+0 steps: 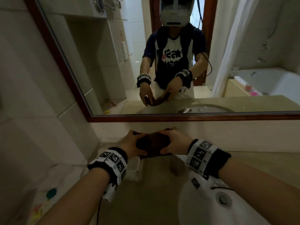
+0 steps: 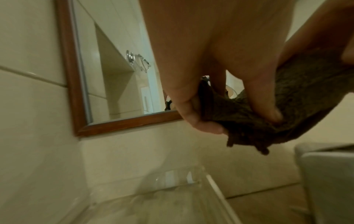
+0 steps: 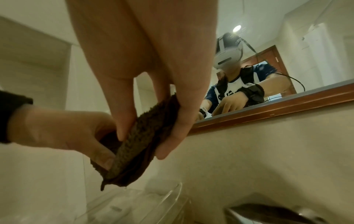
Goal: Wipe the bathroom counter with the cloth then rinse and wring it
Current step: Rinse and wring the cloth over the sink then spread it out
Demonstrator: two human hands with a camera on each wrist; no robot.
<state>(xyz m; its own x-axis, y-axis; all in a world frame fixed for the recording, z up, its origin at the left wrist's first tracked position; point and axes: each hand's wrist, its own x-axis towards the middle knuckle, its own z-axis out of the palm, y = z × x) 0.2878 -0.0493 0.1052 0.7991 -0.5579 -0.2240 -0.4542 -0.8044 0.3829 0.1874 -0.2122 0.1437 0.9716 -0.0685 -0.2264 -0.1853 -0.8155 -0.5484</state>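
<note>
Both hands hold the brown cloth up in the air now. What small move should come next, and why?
Probably lower the cloth flat onto the counter to begin wiping. The left hand and right hand each pinch one end, the cloth hangs bunched between them above the counter, left of the sink, and touches no surface.

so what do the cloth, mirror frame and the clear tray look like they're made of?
Cloth: dark brown terry or microfibre, going by the nubby looped pile; both hands, left hand and right hand, grip it.
Mirror frame: reddish-brown wood or wood-look, smooth satin sheen; no grain shows.
Clear tray: transparent, likely acrylic or other hard plastic; glossy edges, counter shows through.
</note>
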